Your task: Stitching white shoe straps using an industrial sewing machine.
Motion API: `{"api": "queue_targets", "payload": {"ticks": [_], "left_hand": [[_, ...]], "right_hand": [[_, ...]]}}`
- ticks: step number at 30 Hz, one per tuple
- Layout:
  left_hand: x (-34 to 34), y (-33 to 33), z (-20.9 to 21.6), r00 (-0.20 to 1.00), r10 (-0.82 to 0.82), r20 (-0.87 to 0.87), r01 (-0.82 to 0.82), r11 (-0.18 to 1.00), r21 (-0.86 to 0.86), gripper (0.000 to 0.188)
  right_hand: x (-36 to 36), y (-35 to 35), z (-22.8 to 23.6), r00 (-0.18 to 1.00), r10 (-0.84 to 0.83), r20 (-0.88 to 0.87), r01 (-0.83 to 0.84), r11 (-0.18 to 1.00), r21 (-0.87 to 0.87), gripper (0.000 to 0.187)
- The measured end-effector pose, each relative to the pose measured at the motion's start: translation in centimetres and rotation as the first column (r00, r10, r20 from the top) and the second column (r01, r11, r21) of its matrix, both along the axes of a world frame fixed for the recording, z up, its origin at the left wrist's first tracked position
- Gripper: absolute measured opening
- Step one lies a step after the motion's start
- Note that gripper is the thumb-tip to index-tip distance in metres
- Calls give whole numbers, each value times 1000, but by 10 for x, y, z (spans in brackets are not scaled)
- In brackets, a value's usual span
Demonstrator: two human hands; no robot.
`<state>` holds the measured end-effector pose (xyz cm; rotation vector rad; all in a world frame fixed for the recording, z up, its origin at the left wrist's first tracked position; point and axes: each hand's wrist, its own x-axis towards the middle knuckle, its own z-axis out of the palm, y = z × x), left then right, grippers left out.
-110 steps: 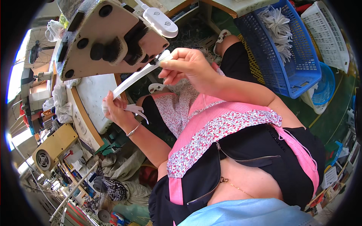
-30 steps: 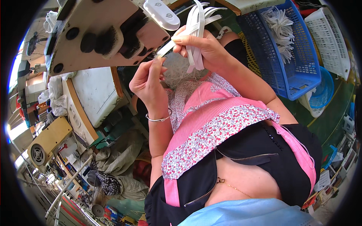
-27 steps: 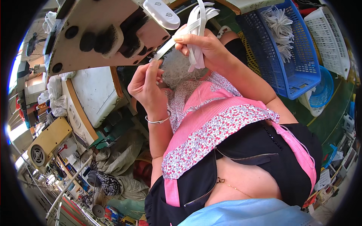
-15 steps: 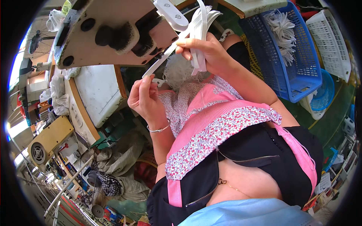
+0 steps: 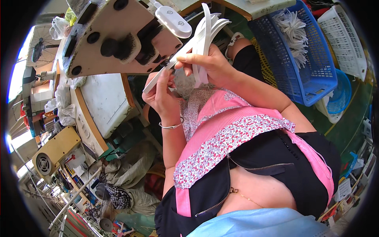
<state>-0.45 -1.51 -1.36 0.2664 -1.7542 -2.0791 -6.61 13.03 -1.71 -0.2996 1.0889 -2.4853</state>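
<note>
A flat white strip (image 5: 151,83) runs slantwise between my hands, its lower end sticking out past the fingers of my left hand (image 5: 162,96). That hand pinches it between thumb and fingertips. A little above and to the right, my right hand (image 5: 211,66) grips a bundle of similar white strips (image 5: 203,37), thumb and forefinger on the slanting strip. The bundle's upper ends fan out above this hand, and short ends hang below it. Beneath my hands, a translucent whitish heap (image 5: 183,83) at my lap is partly hidden.
Close above my left hand looms a pale machine head (image 5: 118,39) with a white rounded control unit (image 5: 173,21) beside it. A blue basket (image 5: 316,75) with white strip bundles stands at right, near a white basket (image 5: 343,43). A worktable (image 5: 104,102) lies left.
My left hand has moved along the strip toward my right hand, so a longer end now sticks out past its fingers. The right hand keeps its hold on the bundle.
</note>
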Motion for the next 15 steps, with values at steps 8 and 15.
{"api": "queue_targets", "payload": {"ticks": [8, 15], "left_hand": [[-5, 16, 14, 999, 10, 53, -3, 991, -131, 19], [-1, 13, 22, 991, 76, 113, -73, 997, -34, 21]], "right_hand": [[3, 6, 1, 1000, 1, 22, -1, 1000, 26, 17], [-4, 12, 0, 994, -98, -49, 99, 995, 20, 18]]}}
